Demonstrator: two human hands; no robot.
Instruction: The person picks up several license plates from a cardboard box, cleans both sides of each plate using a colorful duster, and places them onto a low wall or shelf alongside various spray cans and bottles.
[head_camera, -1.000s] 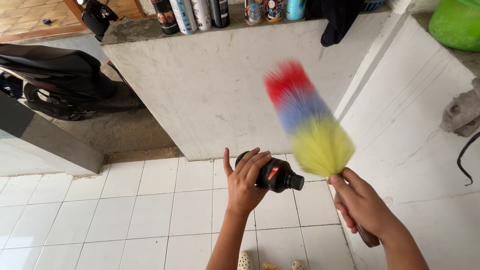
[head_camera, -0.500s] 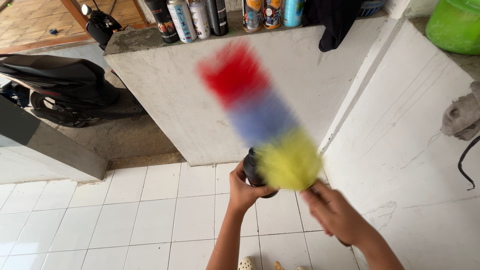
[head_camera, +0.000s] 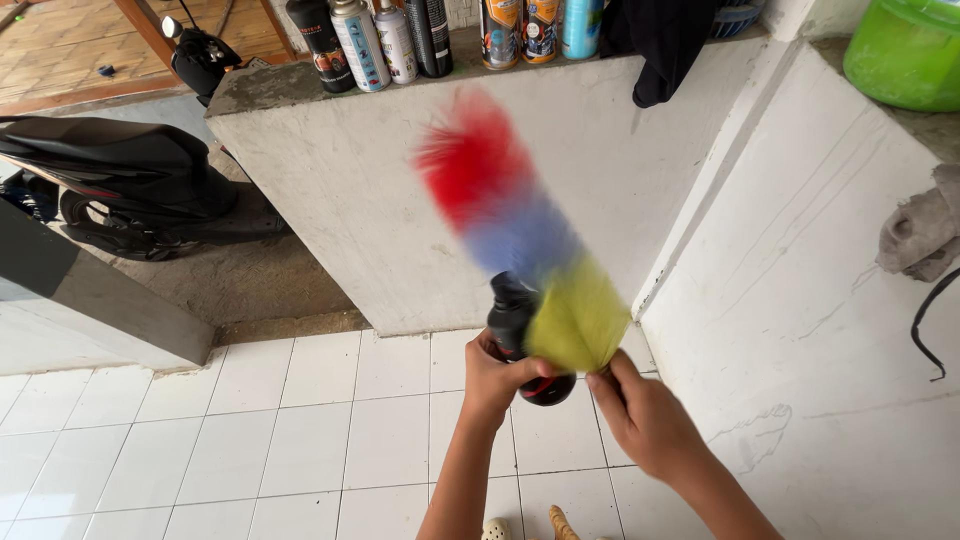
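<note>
**Entry: black can under a tricolour duster — hazards noted**

Held item: black cylindrical spray can with red marking (head_camera: 522, 340), gripped upright and slightly tilted above the white tiled floor (head_camera: 300, 420), in front of the grey concrete half-wall (head_camera: 380, 200).

Left hand (head_camera: 497, 377): fingers wrapped and pressed around the lower body of the can, closed tight on it.

Right hand (head_camera: 640, 415): fingers closed around the handle end of a fluffy feather duster banded red, blue and yellow (head_camera: 520, 240); handle itself hidden by the hand. Yellow band touching the right side of the can; red tip blurred and near the ledge.

Nearby: row of upright spray cans in mixed colours (head_camera: 400, 40) on top of the half-wall, black cloth (head_camera: 660, 40) draped over the ledge, green plastic basin (head_camera: 905, 50) at upper right, black scooter (head_camera: 120, 170) beyond the wall on the left.

Risks judged:
- Red tip likely to clip the ledge cans and topple them onto the tiles, given wide sweeps close beneath them.
- Can liable to slip from a one-handed grip if struck hard by the duster.
- Nozzle possibly pressed by accident; position beneath the fibres not discernible.
</note>
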